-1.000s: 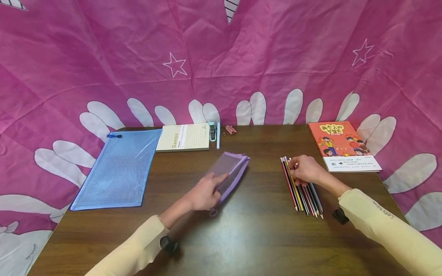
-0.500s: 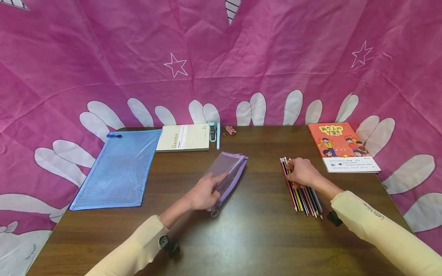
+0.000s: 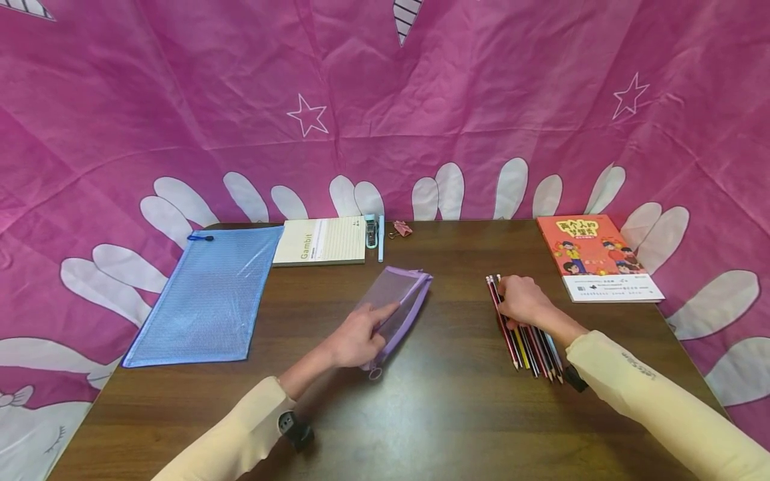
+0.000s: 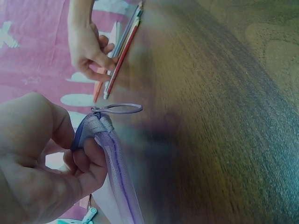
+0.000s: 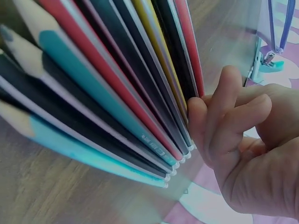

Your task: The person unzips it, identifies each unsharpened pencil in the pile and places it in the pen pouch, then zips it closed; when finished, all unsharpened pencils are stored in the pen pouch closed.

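Observation:
In the head view my left hand point(image 3: 356, 337) is on a purple mesh zip pouch point(image 3: 400, 319), with the index finger stretched along it. The left wrist view shows that hand's thumb and curled fingers pinching the pouch's corner, close to the zipper's ring pull point(image 4: 122, 108). Several pencils point(image 3: 522, 344) lie side by side on the right, points toward me. My right hand point(image 3: 525, 300) is over their eraser ends. In the right wrist view its fingertips pinch at the red pencil point(image 5: 190, 46) and the black one beside it; part of the grip is hidden.
A blue mesh zip folder point(image 3: 207, 297) lies on the left of the brown table point(image 3: 421, 427). Along the back are a notebook point(image 3: 325, 240), a stapler point(image 3: 370, 232), a light blue pen point(image 3: 381, 238) and a pink binder clip point(image 3: 401, 229). An orange book point(image 3: 592, 247) lies back right.
My right hand has shifted slightly left and down over the pencils, covering more of their eraser ends. My left hand and the pouch have barely moved.

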`<action>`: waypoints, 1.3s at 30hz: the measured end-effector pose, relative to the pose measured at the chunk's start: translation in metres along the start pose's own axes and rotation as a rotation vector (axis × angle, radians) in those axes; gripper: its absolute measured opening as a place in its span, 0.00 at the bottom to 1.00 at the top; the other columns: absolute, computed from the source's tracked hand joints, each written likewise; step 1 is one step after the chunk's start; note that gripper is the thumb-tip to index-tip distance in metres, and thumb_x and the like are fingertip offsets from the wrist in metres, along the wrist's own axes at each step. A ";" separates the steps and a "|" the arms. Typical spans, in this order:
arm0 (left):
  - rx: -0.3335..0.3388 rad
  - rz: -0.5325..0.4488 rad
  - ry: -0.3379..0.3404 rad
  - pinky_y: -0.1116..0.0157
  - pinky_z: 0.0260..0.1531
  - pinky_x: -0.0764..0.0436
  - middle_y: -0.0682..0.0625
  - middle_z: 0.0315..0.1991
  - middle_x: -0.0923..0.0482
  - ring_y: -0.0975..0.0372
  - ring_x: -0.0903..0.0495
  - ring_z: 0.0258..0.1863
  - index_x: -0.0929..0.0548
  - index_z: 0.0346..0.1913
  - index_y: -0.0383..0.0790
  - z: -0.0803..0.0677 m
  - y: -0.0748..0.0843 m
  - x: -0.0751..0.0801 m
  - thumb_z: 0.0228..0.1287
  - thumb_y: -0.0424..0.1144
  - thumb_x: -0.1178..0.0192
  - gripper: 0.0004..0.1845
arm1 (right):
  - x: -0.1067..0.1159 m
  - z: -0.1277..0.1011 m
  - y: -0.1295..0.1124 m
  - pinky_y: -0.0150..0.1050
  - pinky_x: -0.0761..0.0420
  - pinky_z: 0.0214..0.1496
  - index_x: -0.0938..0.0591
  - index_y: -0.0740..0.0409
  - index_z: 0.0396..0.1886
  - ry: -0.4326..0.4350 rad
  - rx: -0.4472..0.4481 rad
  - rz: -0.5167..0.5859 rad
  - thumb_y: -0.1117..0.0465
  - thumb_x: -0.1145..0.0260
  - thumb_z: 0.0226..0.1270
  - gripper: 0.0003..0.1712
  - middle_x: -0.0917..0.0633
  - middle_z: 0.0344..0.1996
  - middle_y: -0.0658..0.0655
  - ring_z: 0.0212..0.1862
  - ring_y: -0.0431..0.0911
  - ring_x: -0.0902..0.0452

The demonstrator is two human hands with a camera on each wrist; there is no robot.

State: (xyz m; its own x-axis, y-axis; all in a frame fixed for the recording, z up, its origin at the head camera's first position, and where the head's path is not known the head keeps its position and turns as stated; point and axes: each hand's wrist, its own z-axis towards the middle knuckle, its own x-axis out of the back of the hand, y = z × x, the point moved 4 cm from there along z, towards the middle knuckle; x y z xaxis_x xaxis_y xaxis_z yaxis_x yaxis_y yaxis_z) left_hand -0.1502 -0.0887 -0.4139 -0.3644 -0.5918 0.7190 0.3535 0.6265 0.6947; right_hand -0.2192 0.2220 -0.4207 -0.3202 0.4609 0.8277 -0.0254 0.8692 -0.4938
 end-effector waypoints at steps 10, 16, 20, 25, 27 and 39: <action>-0.019 0.049 0.014 0.67 0.22 0.23 0.46 0.33 0.32 0.59 0.29 0.30 0.33 0.73 0.34 0.000 0.001 0.000 0.54 0.24 0.44 0.38 | -0.003 0.004 -0.002 0.37 0.22 0.18 0.25 0.74 0.46 0.008 0.006 -0.010 0.68 0.33 0.63 0.16 0.20 0.27 0.65 0.15 0.43 0.21; -0.014 0.048 0.011 0.67 0.22 0.22 0.46 0.34 0.32 0.59 0.29 0.30 0.34 0.74 0.35 -0.001 0.000 -0.001 0.55 0.24 0.44 0.38 | -0.005 0.004 -0.005 0.39 0.22 0.22 0.23 0.71 0.46 0.022 0.022 -0.041 0.67 0.32 0.62 0.15 0.19 0.26 0.62 0.15 0.43 0.21; -0.016 0.048 0.017 0.67 0.22 0.22 0.45 0.35 0.30 0.58 0.29 0.31 0.33 0.74 0.35 -0.001 -0.001 -0.001 0.55 0.24 0.44 0.38 | -0.003 0.004 -0.004 0.39 0.22 0.23 0.24 0.72 0.50 0.028 0.030 -0.030 0.66 0.31 0.61 0.21 0.19 0.26 0.61 0.16 0.43 0.21; -0.026 0.024 0.036 0.68 0.20 0.22 0.43 0.35 0.30 0.58 0.29 0.30 0.33 0.73 0.33 -0.001 -0.001 -0.001 0.54 0.23 0.45 0.39 | 0.007 0.000 -0.004 0.37 0.26 0.19 0.26 0.71 0.56 0.068 0.052 0.074 0.64 0.32 0.60 0.25 0.21 0.14 0.55 0.16 0.47 0.21; -0.032 0.016 0.051 0.68 0.20 0.22 0.43 0.34 0.30 0.57 0.29 0.30 0.33 0.73 0.32 0.000 -0.002 -0.001 0.53 0.23 0.45 0.39 | 0.009 -0.002 -0.005 0.36 0.27 0.17 0.28 0.70 0.59 0.085 0.050 0.169 0.64 0.34 0.60 0.27 0.22 0.12 0.54 0.15 0.47 0.23; -0.021 -0.001 0.125 0.66 0.23 0.22 0.47 0.31 0.32 0.58 0.30 0.30 0.32 0.72 0.32 0.002 -0.002 0.001 0.50 0.23 0.46 0.39 | -0.022 -0.005 -0.034 0.30 0.35 0.15 0.35 0.64 0.66 0.130 0.003 0.907 0.70 0.39 0.64 0.30 0.21 0.23 0.55 0.15 0.39 0.34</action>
State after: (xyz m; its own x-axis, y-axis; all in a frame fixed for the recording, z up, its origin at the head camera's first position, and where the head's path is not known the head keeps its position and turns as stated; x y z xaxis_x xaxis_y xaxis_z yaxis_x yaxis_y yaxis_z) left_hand -0.1525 -0.0893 -0.4146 -0.2550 -0.6521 0.7140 0.3715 0.6157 0.6949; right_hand -0.2060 0.1828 -0.4206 -0.1096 0.9832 0.1459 0.1813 0.1641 -0.9696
